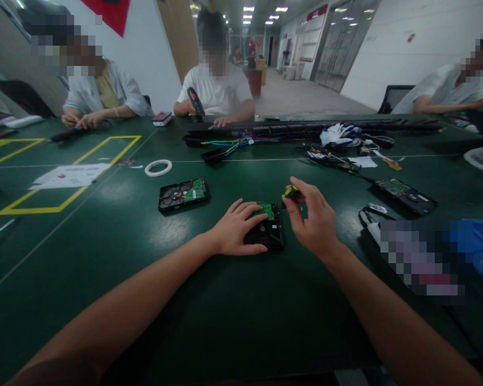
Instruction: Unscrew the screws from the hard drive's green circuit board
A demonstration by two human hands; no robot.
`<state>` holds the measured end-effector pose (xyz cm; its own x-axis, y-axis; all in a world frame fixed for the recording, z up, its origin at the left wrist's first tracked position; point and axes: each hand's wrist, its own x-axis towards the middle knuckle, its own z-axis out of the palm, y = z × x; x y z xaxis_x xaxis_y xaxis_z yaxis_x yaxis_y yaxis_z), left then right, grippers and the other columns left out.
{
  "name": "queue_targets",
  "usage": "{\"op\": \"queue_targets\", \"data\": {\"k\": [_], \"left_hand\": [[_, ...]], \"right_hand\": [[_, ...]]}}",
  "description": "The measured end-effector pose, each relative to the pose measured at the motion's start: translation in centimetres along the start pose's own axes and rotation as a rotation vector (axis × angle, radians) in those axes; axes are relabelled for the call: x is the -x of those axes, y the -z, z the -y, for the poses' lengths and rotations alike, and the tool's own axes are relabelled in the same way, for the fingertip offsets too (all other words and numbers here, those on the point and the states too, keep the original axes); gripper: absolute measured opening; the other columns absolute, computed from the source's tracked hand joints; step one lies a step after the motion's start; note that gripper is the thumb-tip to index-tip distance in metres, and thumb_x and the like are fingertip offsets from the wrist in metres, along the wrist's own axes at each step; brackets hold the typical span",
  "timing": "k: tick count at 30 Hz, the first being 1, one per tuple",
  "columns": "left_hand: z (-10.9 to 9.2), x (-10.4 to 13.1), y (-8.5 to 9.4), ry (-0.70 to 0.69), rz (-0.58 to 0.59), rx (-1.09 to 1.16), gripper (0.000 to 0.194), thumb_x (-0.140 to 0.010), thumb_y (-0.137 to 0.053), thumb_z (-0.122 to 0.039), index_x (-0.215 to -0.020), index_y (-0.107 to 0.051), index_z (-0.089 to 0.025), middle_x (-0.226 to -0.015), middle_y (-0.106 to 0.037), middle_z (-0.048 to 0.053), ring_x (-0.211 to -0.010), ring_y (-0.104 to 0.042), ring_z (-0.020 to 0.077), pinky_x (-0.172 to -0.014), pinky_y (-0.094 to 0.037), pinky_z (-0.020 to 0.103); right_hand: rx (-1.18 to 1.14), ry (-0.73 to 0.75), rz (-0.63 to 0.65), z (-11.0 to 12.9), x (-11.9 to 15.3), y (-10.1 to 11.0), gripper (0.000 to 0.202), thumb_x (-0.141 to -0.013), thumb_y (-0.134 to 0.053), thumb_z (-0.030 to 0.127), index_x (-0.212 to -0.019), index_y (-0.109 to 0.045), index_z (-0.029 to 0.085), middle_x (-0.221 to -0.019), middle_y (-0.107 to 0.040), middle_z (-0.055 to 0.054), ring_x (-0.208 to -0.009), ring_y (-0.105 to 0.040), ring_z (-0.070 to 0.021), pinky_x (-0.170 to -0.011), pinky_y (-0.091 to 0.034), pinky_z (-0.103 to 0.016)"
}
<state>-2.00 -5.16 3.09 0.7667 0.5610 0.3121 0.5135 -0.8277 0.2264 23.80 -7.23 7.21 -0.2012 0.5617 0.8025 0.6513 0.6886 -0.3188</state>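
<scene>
A hard drive lies on the table in front of me, its green circuit board facing up. Across its left part rests my left hand, fingers spread and flat, with the thumb along the near edge. My right hand is closed in a pinch around a short yellow-and-black screwdriver, just right of the drive and apart from it. The tip of the screwdriver cannot be made out. Farther left, a second hard drive sits board side up.
Another hard drive lies at the right, near a blue bin. A tape roll and paper sheets lie to the left. Black strips with coloured wires and gloves stretch across the back. A co-worker opposite holds a power screwdriver.
</scene>
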Motion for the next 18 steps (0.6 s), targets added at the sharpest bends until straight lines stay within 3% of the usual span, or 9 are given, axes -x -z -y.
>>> {"op": "queue_targets", "data": {"k": [5, 12, 18], "left_hand": [[0.03, -0.01, -0.05, -0.004, -0.004, 0.004, 0.089, -0.090, -0.065, -0.080, -0.158, -0.052, -0.024, -0.160, -0.051, 0.017, -0.152, -0.043, 0.0440, -0.131, -0.019, 0.071], [0.12, -0.01, -0.03, -0.009, 0.001, 0.000, 0.090, -0.089, -0.068, -0.078, -0.159, -0.050, -0.024, -0.160, -0.051, 0.019, -0.152, -0.044, 0.0439, -0.130, -0.020, 0.071], [0.05, -0.01, -0.12, -0.013, -0.013, -0.002, 0.090, -0.090, -0.068, -0.078, -0.158, -0.051, -0.023, -0.160, -0.051, 0.019, -0.152, -0.043, 0.0438, -0.130, -0.020, 0.071]], "right_hand": [[-0.056, -0.011, 0.005, -0.36, 0.08, -0.03, 0.050, -0.103, -0.061, 0.022, -0.151, -0.049, 0.033, -0.131, -0.070, -0.008, -0.106, -0.074, -0.0240, -0.092, -0.066, -0.045], [0.052, 0.056, -0.097, -0.12, 0.10, 0.01, 0.051, -0.093, -0.083, 0.035, -0.136, -0.055, 0.032, -0.114, -0.067, -0.005, -0.093, -0.070, -0.0217, -0.073, -0.065, -0.037], [0.041, 0.045, -0.089, 0.11, -0.01, -0.03, 0.051, -0.096, -0.076, 0.028, -0.142, -0.055, 0.031, -0.121, -0.068, -0.008, -0.106, -0.070, -0.0258, -0.080, -0.067, -0.041]]}}
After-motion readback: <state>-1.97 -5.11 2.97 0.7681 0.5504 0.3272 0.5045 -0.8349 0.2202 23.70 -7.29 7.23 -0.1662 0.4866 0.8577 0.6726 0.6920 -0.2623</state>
